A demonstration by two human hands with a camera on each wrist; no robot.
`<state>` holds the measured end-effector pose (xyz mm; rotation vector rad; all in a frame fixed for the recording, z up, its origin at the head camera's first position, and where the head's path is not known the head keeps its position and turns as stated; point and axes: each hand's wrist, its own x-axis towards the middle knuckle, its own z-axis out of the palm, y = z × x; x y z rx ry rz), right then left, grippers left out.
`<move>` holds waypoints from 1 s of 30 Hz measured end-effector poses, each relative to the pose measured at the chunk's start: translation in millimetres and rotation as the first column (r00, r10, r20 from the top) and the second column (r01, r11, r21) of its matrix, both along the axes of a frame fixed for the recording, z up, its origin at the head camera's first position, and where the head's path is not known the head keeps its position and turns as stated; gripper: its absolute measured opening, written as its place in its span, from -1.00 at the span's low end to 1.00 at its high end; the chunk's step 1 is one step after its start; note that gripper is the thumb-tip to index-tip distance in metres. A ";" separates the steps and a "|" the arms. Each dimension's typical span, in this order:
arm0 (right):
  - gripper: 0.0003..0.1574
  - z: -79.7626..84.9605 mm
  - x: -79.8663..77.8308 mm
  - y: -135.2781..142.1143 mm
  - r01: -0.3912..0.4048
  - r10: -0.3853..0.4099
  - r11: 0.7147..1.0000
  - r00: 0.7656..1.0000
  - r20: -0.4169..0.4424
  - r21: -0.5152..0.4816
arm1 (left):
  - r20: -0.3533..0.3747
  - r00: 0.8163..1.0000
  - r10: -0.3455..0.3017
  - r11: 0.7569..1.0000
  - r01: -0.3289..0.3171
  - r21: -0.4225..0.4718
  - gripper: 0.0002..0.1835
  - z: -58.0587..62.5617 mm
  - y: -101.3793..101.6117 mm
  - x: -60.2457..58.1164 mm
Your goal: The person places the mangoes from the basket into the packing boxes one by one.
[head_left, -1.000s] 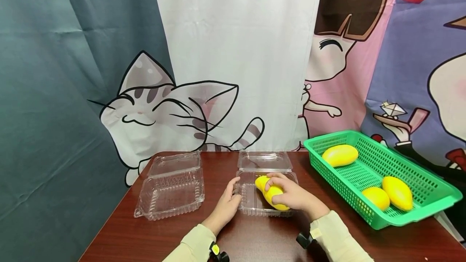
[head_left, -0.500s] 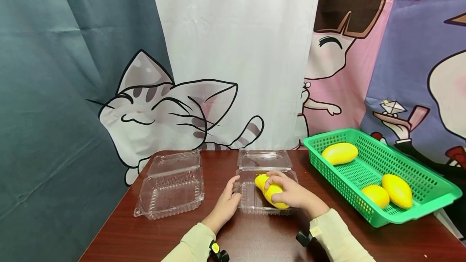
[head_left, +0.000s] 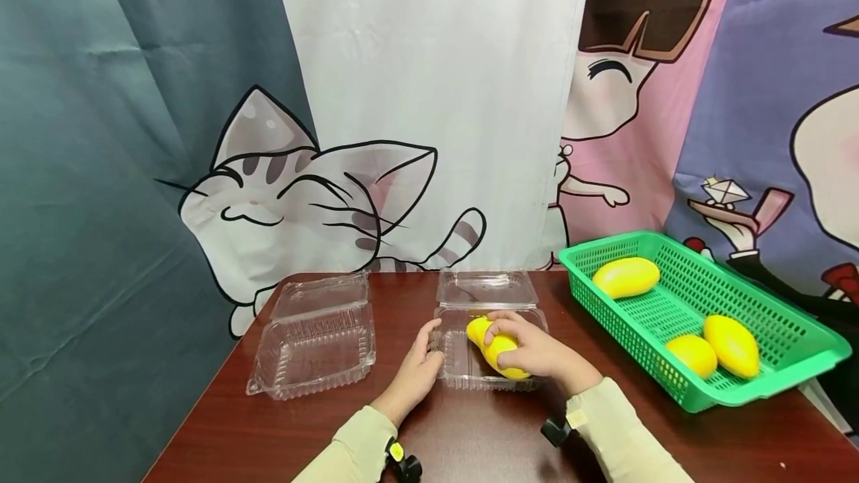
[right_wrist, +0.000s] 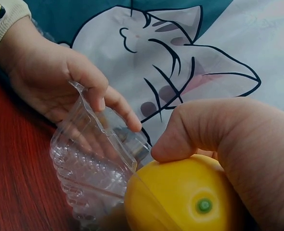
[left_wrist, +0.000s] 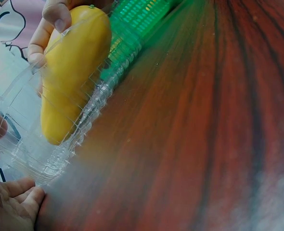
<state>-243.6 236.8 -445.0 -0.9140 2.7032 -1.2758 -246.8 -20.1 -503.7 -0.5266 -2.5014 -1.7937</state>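
In the head view my right hand (head_left: 537, 352) grips a yellow mango (head_left: 490, 347) from above, fingers and thumb curled round it. The mango lies slantwise within the base of a clear plastic clamshell box (head_left: 456, 364), whose lid (head_left: 486, 289) is folded back. Its green stem nub (right_wrist: 204, 206) shows in the right wrist view. My left hand (head_left: 412, 377) rests along the box's left wall with relaxed fingers. In the right wrist view, some of the left hand's fingers (right_wrist: 91, 139) show through the clear wall.
A second clear clamshell box (head_left: 315, 352) stands on the left with its lid back. At the right, a green basket (head_left: 678, 274) holds several mangoes, one (head_left: 627, 277) at its far end. The brown table (head_left: 483, 438) meets a printed curtain (head_left: 436, 95) behind.
Both hands keep their places at the box, and the mango stays in the right hand's grip. The whole scene shifts slightly upward in the head view.
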 end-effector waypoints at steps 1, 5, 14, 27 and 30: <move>-0.69 0.4 -0.8 -0.7 -0.003 0.003 1.000 1.000 -0.003 -0.001 | -0.003 1.000 0.000 1.000 0.000 -0.003 -0.35 0.4 0.1 -0.3; -0.69 1.9 -2.7 -4.6 -0.003 0.003 1.000 1.000 -0.009 -0.001 | -0.014 1.000 0.003 1.000 -0.003 -0.009 -0.35 1.6 0.3 -1.3; -0.67 4.3 -3.3 -17.1 -0.006 0.006 1.000 1.000 -0.023 0.015 | 0.005 1.000 0.013 1.000 -0.013 -0.013 -0.35 0.7 0.2 -1.0; -0.69 1.6 -8.5 -35.1 -0.017 0.017 1.000 1.000 -0.004 0.014 | -0.005 1.000 0.005 1.000 -0.005 0.005 -0.34 1.6 0.7 0.0; -0.69 1.0 -9.3 -39.0 -0.027 0.027 1.000 1.000 -0.005 0.008 | -0.003 1.000 -0.001 1.000 0.001 0.008 -0.34 1.9 0.9 -0.4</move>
